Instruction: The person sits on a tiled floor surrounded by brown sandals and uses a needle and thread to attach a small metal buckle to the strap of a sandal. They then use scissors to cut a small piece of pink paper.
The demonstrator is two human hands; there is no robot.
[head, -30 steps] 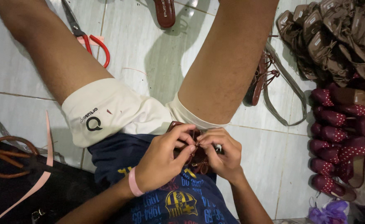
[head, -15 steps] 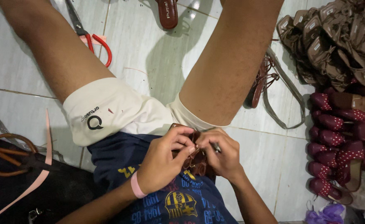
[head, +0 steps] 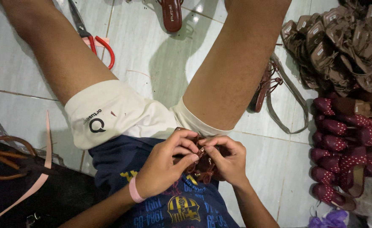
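Head view first, the only one I have. My left hand [head: 164, 169] and right hand [head: 227, 160] meet over my lap, and each grip is closed tight on the same dark red strappy sandal piece [head: 203, 169], fingers pinching its straps from both sides. A small metal buckle [head: 202, 151] shows between the thumbs. A pink wristband [head: 134, 190] sits just behind the left grip.

As for labels and marks: beyond the left grip, the white shorts [head: 118, 114] carry a small black round logo with lettering. Directly under both grips, the navy shirt [head: 181, 207] has a yellow crest and pale printed text. Far ahead of the grips, a dark red sandal sole [head: 172, 14] on the tiled floor [head: 152, 59] bears pale lettering.

Red-handled scissors [head: 97, 42] lie ahead and to the left. Orange-handled scissors [head: 4, 154] and a pink strap [head: 46, 156] lie well left of the left grip. To the right of the right grip are stacked dark red dotted sandals [head: 342, 147], and beyond them brown ones [head: 333, 42].

Against the frame half a second back, both grips stay clamped on the piece in the same spot; only the view has shifted slightly.
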